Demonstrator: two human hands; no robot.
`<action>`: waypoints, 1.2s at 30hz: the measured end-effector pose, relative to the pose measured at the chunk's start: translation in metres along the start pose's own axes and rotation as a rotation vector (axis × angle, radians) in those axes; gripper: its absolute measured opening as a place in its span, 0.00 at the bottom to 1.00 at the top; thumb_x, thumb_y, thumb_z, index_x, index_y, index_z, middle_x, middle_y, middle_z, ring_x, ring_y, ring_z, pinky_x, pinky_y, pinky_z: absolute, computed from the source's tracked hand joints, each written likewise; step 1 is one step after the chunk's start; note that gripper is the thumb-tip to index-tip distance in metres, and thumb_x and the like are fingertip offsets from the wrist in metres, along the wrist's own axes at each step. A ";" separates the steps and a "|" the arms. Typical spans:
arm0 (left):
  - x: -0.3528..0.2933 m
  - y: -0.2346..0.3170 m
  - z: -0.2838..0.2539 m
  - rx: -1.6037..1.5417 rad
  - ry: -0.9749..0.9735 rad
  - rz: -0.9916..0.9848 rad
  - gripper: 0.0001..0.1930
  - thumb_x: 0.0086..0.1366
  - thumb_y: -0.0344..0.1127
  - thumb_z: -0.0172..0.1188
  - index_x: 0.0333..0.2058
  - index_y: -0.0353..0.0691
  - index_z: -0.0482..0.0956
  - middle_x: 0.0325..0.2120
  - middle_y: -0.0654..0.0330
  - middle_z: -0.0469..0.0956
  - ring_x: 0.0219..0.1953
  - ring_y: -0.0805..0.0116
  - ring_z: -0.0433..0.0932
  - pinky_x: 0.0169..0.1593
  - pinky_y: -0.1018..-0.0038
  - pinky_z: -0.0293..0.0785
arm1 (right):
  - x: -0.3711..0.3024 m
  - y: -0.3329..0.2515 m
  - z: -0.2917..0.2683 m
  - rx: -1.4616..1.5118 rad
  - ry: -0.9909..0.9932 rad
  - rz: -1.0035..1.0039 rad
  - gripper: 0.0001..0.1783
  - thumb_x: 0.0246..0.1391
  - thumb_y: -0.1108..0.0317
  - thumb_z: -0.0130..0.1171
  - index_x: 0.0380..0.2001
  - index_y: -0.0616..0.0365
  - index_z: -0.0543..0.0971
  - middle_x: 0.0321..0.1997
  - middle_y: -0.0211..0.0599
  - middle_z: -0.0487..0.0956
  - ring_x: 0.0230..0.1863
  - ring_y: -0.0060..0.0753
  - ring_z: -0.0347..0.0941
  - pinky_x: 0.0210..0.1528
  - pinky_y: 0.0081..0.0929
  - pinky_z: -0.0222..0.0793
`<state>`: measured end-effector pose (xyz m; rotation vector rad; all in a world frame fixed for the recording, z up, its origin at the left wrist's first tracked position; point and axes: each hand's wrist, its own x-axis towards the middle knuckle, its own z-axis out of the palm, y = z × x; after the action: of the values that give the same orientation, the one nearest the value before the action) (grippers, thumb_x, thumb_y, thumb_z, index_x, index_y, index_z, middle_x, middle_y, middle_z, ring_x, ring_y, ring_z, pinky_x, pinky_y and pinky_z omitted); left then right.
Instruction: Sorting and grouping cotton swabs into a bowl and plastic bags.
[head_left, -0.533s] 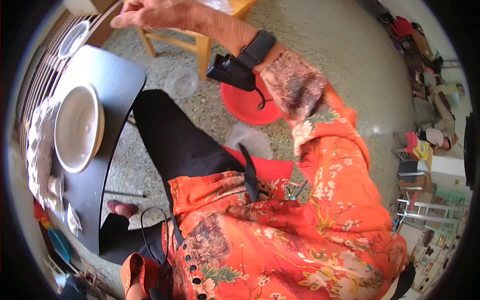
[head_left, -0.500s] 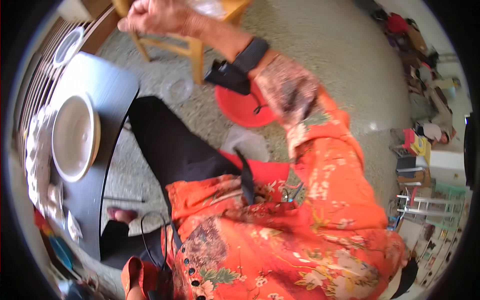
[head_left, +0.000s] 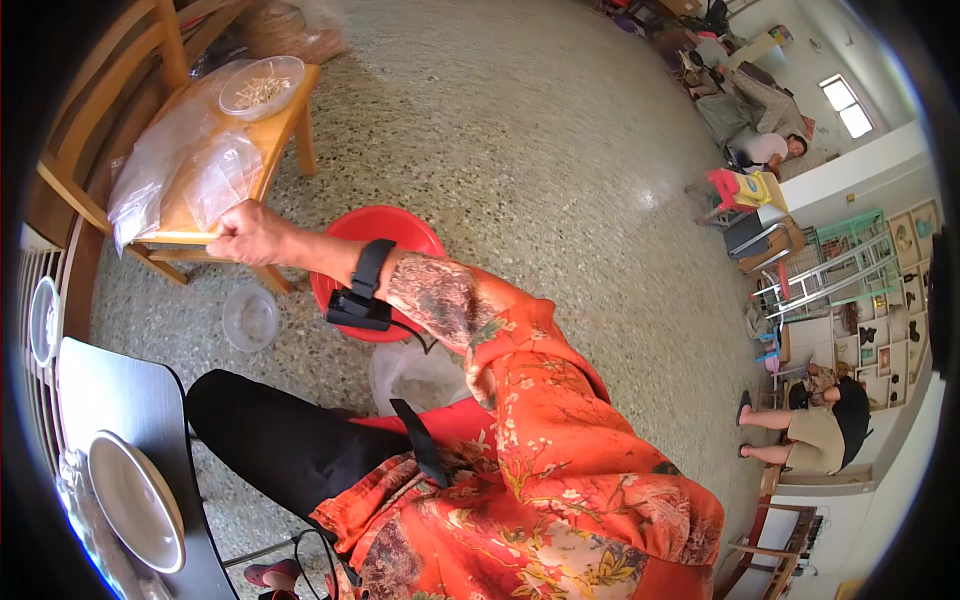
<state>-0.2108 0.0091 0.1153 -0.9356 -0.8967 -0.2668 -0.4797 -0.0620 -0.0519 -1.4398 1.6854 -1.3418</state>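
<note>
My right arm reaches forward and left across the view, with a black strap and small device at the wrist. The curled fingers of my right hand are closed on the near edge of a wooden chair. Just beyond the knuckles, clear plastic bags lie on the seat. A round clear container of thin pale pieces stands on the seat's far part. My left hand is out of view.
A red basin, a clear round tub and a plastic bag are on the speckled floor. At left, a pale bowl stands on a dark table. Two people are farther off at right, near a ladder.
The view has swung, bringing the chair seat and its container into sight. My right hand, blurred and raised in front of the chair before, is now at the seat's edge.
</note>
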 end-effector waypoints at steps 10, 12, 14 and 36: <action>-0.046 -0.039 0.037 0.135 0.191 0.187 0.11 0.65 0.40 0.47 0.29 0.41 0.72 0.19 0.70 0.68 0.17 0.79 0.62 0.27 0.75 0.67 | -0.036 -0.026 0.051 -0.149 -0.052 -0.358 0.12 0.41 0.63 0.59 0.13 0.59 0.75 0.17 0.46 0.76 0.21 0.43 0.74 0.26 0.35 0.69; -0.051 -0.043 0.042 0.167 0.217 0.211 0.11 0.64 0.40 0.47 0.29 0.41 0.72 0.19 0.70 0.68 0.17 0.79 0.63 0.27 0.75 0.68 | -0.062 -0.052 0.069 0.011 -0.349 -0.356 0.16 0.39 0.58 0.56 0.11 0.60 0.76 0.18 0.48 0.75 0.22 0.46 0.74 0.26 0.38 0.68; -0.056 -0.048 0.051 0.187 0.254 0.228 0.11 0.64 0.39 0.47 0.29 0.41 0.72 0.19 0.69 0.68 0.17 0.79 0.63 0.27 0.75 0.68 | -0.084 -0.054 0.090 0.004 -0.431 -0.383 0.16 0.41 0.57 0.57 0.13 0.59 0.76 0.19 0.48 0.76 0.22 0.46 0.73 0.27 0.38 0.68; -0.060 -0.062 0.095 0.575 0.265 0.424 0.10 0.64 0.38 0.47 0.28 0.40 0.72 0.19 0.69 0.67 0.17 0.77 0.64 0.27 0.74 0.69 | -0.127 -0.037 0.197 0.033 -0.699 -0.101 0.21 0.47 0.55 0.58 0.14 0.62 0.74 0.14 0.48 0.72 0.19 0.50 0.71 0.21 0.40 0.63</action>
<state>-0.3348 0.0377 0.1319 -0.5151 -0.4690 0.2223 -0.2577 -0.0056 -0.1123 -1.7253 1.1352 -0.7608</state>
